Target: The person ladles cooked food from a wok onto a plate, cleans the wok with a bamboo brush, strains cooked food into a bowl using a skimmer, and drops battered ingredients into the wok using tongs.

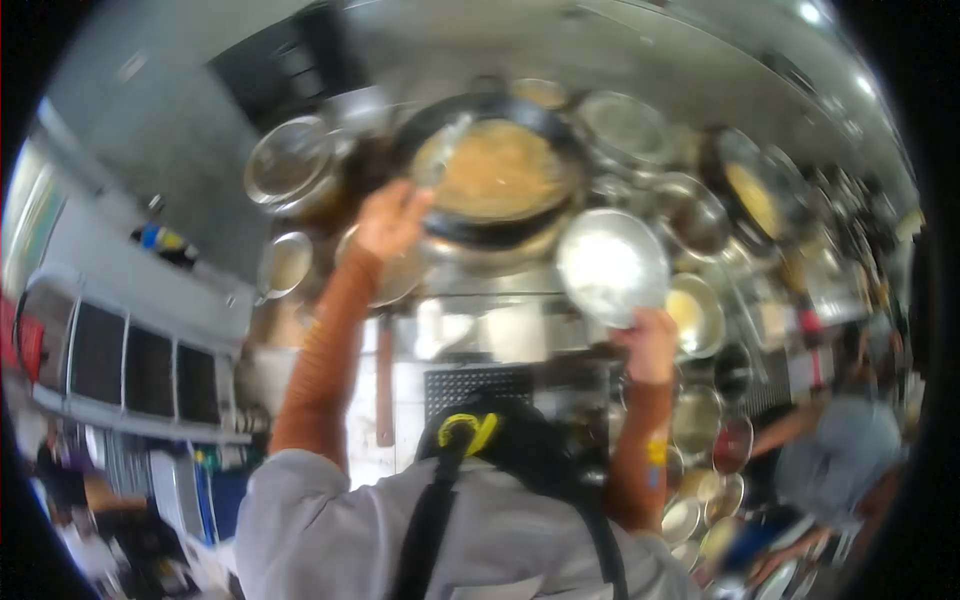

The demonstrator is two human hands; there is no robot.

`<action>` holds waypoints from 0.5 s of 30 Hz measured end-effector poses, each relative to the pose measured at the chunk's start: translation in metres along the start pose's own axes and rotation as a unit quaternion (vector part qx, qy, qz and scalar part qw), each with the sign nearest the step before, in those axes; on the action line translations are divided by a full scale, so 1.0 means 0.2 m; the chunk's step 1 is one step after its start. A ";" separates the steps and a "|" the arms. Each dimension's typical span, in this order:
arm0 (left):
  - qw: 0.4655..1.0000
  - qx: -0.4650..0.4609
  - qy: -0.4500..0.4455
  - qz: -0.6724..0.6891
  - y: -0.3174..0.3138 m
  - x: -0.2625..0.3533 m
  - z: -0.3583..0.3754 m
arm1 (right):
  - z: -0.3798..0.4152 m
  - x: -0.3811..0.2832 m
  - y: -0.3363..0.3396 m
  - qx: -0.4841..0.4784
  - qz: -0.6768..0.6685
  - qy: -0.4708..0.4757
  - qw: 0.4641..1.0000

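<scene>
At the rim of a wide black wok [430, 120], my left hand [395, 220] is closed around what looks like a metal utensil [455, 140]. Its silvery end reaches over the brown food [505, 170] in the wok, and blur hides its exact kind. My right hand [650, 345] grips the near edge of a shiny round metal bowl [612, 265], tilted so that its bright face shows. This bowl is right of the wok and in front of it, apart from it.
A lidded pot [290, 165] stands left of the wok. Several pots and bowls crowd the right side, among them a dark pan [735, 185] with yellowish food and a bowl of pale liquid [690, 315]. Another person [840, 455] works at the right. A metal rack [125, 355] is at the left.
</scene>
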State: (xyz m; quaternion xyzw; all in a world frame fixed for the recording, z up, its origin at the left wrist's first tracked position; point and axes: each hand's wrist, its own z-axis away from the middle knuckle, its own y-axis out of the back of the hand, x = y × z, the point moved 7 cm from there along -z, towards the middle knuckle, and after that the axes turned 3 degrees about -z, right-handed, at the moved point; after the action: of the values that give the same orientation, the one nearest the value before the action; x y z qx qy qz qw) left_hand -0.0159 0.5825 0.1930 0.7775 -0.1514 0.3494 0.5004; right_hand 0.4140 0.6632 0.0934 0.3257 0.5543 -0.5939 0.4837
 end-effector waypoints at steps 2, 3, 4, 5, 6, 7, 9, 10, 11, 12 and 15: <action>0.968 0.031 0.130 0.213 -0.02 -0.13 0.38 | 0.08 -0.03 -0.04 -0.005 0.001 -0.008 1.000; 0.938 0.081 0.204 0.266 -0.03 -0.24 0.55 | 0.11 -0.02 -0.04 0.009 -0.002 -0.023 1.000; 0.900 0.114 0.253 0.337 -0.01 -0.32 0.68 | 0.13 -0.01 -0.06 -0.005 0.005 -0.033 0.999; 0.853 0.143 0.294 0.406 0.01 -0.40 0.80 | 0.16 0.00 -0.07 -0.014 0.010 -0.040 0.999; 0.810 0.143 0.319 0.471 0.01 -0.57 0.88 | 0.18 0.01 -0.08 -0.019 0.013 -0.044 0.999; 0.748 0.212 0.363 0.514 0.06 -0.65 0.95 | 0.20 0.03 -0.09 -0.031 0.019 -0.048 0.998; 0.707 0.218 0.332 0.585 0.15 -0.83 1.01 | 0.28 0.05 -0.09 -0.038 0.032 -0.053 0.997; 0.693 0.224 0.344 0.593 0.19 -0.99 1.03 | 0.33 0.05 -0.10 -0.038 0.029 -0.057 0.997; 0.680 0.222 0.353 0.603 0.23 -1.13 1.02 | 0.37 0.06 -0.11 -0.031 0.023 -0.053 0.998; 0.620 0.214 0.378 0.653 0.27 -1.17 1.02 | 0.42 0.06 -0.10 -0.011 0.016 -0.040 0.999; 0.488 -0.024 0.260 0.833 0.31 -1.41 0.86 | 0.59 0.13 -0.01 0.019 -0.001 -0.044 0.999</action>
State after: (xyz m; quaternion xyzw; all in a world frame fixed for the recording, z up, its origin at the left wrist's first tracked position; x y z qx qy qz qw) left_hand -0.1842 0.3713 -0.0048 0.1508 -0.5992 0.7862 0.0113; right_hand 0.4208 0.5421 0.0906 0.3077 0.5214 -0.6189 0.5004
